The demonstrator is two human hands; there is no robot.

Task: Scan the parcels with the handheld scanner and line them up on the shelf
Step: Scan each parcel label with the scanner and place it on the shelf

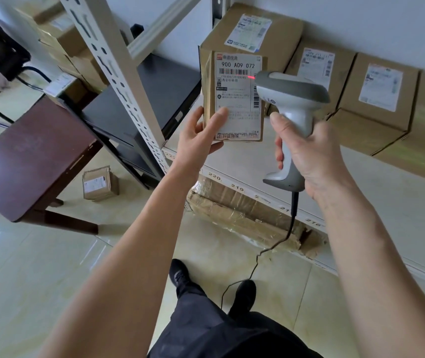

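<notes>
Between my two hands the scan is taking place. My left hand (201, 133) holds the parcel (234, 96) upright by its lower left corner: the thumb lies across the label and the other fingers are behind, where I cannot see them. I judge it is held low and at the edge so that the barcode near the top stays uncovered and faces the scanner (290, 109).

My right hand (312, 156) grips the scanner by its handle, fingers wrapped around it, with the head pointed left at the label from just beside it. A red light spot falls on the label a little to the right of the top barcode, so I think the aim needs a small correction before the code is read. The cable (270, 250) hangs from the handle down to the floor, near my shoes.

The parcel is in the air in front of the shelf (257, 156), not yet set down. Behind it a row of boxes (376, 99) stands against the wall with labels facing up and outward, I suppose so that they can be read. The next place seems to be in front of this row, but I cannot be sure.

One small box (100, 183) lies on the floor beside a brown table (25, 158).
</notes>
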